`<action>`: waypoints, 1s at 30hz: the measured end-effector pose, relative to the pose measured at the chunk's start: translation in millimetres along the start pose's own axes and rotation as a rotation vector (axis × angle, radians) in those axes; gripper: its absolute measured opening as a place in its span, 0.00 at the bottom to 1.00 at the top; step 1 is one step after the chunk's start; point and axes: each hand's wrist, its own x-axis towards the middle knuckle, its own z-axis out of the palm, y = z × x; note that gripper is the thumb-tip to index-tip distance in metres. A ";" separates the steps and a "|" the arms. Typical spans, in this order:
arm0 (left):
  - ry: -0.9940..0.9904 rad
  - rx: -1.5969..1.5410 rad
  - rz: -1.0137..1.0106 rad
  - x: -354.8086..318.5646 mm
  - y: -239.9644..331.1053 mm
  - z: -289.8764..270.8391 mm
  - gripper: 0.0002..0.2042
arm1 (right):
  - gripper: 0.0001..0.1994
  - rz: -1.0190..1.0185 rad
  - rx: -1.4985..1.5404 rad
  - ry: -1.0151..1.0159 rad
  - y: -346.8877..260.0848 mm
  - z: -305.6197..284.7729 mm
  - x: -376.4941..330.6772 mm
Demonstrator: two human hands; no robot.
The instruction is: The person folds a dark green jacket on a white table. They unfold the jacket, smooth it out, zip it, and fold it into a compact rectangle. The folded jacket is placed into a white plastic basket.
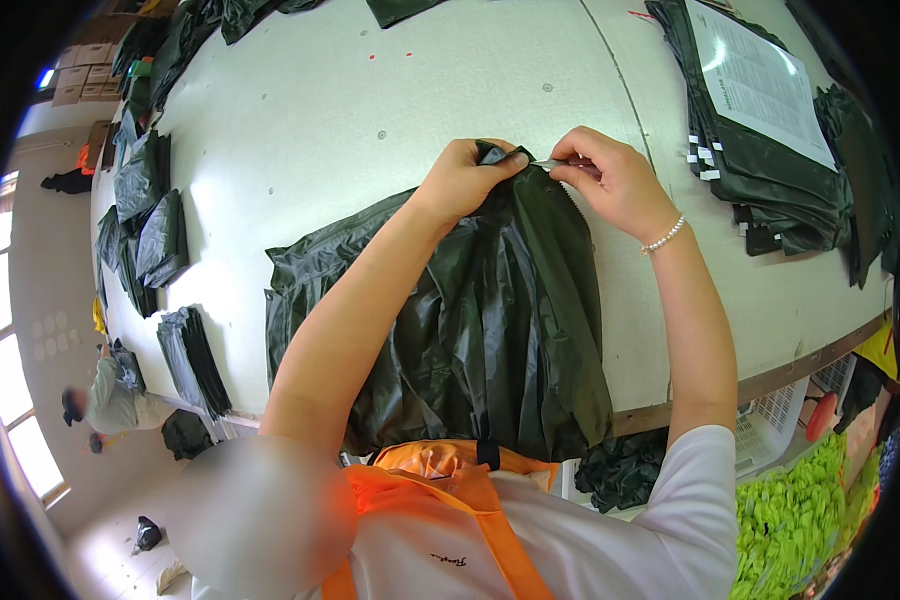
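Observation:
A dark green, shiny garment [450,320] lies in folds over the table's near edge, with zipper teeth [570,205] along its right side. My left hand [468,180] is closed on its far top corner, pinching the fabric between thumb and fingers. Just to the right, my right hand [610,178] pinches a small, slim metal tool [546,164]. The tool's tip touches or nearly touches the fabric by my left thumb. Its exact kind is too small to make out.
Stacked dark garments [760,195] lie at the right under a printed sheet [760,75]. Folded dark bundles [160,235] and a dark stack [192,360] line the left side. White crates [770,425] and bright green pieces [795,520] are below the right edge. Another person [110,395] is far left.

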 end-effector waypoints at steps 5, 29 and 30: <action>0.016 -0.019 -0.028 1.3 -0.3 1.0 0.07 | 0.07 0.036 0.152 0.079 12.6 6.1 -1.3; 0.436 0.053 -0.310 -101.3 -100.2 44.8 0.32 | 0.09 0.458 0.271 0.062 -52.9 141.0 -137.5; 0.349 -0.148 -0.320 -101.3 -98.5 43.5 0.26 | 0.08 0.138 0.382 0.189 -71.2 157.5 -141.3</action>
